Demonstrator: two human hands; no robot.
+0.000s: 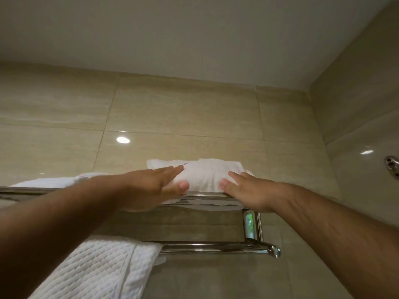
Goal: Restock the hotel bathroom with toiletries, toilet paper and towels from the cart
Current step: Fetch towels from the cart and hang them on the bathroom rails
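- Head view: a folded white towel (205, 175) is lying at frame centre atop the chrome rack (216, 248).
- Against its sides the left hand (155, 186) and right hand (248, 190) are pressing with straight fingers.
- At lower left a waffle towel (103, 266) is hanging.

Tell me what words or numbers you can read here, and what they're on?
None can be read.
Tiny blue mark on the folded white towel: too small and blurred to read.
Chrome towel rack, waffle-weave towel, wall tiles: no lettering visible.
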